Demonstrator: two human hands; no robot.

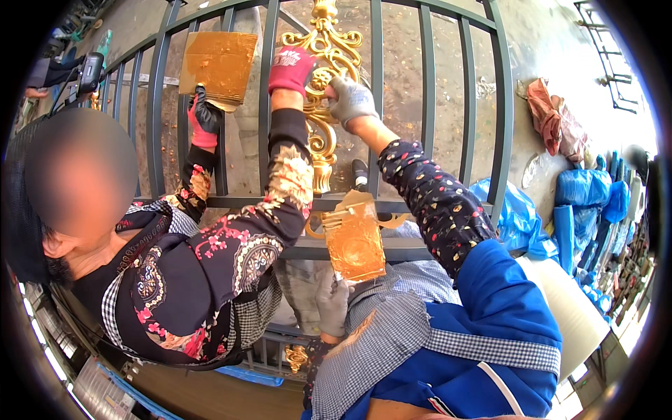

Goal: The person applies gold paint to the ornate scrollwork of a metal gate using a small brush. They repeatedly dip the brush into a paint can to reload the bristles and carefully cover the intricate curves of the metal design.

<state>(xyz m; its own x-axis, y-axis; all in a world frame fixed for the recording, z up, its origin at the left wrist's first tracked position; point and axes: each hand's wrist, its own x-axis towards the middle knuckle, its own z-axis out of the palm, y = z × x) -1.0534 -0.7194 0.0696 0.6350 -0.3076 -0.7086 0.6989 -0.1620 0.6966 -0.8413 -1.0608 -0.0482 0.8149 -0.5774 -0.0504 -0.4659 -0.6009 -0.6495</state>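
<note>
- One dark grey metal railing panel (428,84), floor showing between its upright bars.
- One gold scrollwork ornament (322,78), set between two middle bars, running from the panel's upper edge to its lower rails.
- One right hand (350,100), grey-gloved, at the ornament's right side, fingers curled; whether they grip a tool cannot be told.
- One left hand (330,304), grey-gloved, well apart from its pair, clasping the lower end of a cardboard piece, near the panel's lower edge.
- One cardboard piece (355,241), face coated golden brown, over the panel's lower rails.
- One co-worker (189,280), flowered dark sleeves and checked apron, along the panel's left side.
- One red-gloved hand (290,70) of that co-worker, at the ornament's left side; fingertips hidden, grip cannot be told.
- One pink-and-black-gloved hand (204,115), also the co-worker's, closed on the lower end of a second cardboard sheet (218,66), likewise coated, toward the panel's upper left corner.
- One blue plastic bag (514,217), just beside the panel's lower right corner.
- One reddish crumpled sack (546,115), on the floor beyond the panel's right edge.
</note>
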